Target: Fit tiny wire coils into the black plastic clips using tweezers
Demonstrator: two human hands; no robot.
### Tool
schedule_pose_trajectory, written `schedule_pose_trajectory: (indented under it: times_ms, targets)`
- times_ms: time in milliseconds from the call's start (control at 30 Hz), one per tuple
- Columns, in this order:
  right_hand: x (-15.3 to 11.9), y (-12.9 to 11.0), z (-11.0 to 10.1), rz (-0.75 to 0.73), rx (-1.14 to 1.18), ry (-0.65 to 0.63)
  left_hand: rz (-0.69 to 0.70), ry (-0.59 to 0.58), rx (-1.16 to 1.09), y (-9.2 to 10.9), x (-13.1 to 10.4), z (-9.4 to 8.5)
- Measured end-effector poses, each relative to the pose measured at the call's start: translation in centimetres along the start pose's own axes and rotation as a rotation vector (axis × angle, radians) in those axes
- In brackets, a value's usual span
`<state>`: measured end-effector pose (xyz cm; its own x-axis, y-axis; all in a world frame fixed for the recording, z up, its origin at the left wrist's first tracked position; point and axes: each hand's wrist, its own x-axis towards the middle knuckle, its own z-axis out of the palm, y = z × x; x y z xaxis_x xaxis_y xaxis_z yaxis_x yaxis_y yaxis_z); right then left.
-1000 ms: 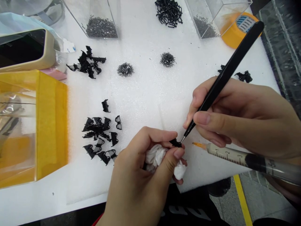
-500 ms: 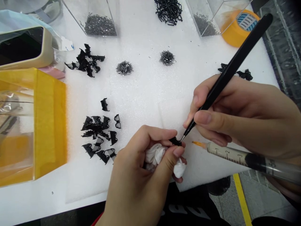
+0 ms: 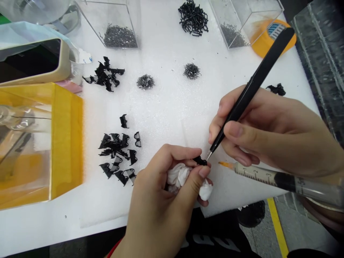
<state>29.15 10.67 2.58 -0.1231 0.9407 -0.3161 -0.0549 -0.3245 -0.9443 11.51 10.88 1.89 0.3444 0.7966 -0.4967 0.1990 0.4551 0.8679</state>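
Observation:
Between the thumb and index finger of my left hand (image 3: 169, 186) is a small black plastic part (image 3: 200, 160). A crumpled white tissue (image 3: 179, 176) is tucked in the same palm. My right hand (image 3: 268, 129) grips black tweezers (image 3: 245, 95) like a pen, their metal tips close to the end of the black part; whether they touch it I cannot tell. Beneath the right hand, a syringe (image 3: 255, 173) with an orange tip points left, its barrel partly hidden. What supports the syringe is not clear.
Black plastic parts (image 3: 114, 145) lie in a cluster on white foam (image 3: 166, 111), with another pile (image 3: 104, 74) behind. Small metal bits form two heaps (image 3: 145, 82). Clear boxes (image 3: 120, 36), orange tape (image 3: 274, 36), a yellow-edged box (image 3: 67, 139) and a phone (image 3: 29, 59) surround them.
The tweezers have drawn back very slightly from the black part and stand a little steeper. The table scene has shifted slightly right and down on the left side; both grips stay the same.

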Motion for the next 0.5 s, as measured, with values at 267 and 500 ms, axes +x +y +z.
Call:
schedule_pose_trajectory:
  times_ms: [267, 500]
  targets:
    - [0.2, 0.3, 0.3, -0.059, -0.071, -0.002, -0.009, -0.065, -0.027, -0.1, 0.5, -0.2]
    - [-0.6, 0.1, -0.4, -0.153, -0.195, 0.188, 0.057, -0.033, 0.143, 0.4, -1.5, -0.4]
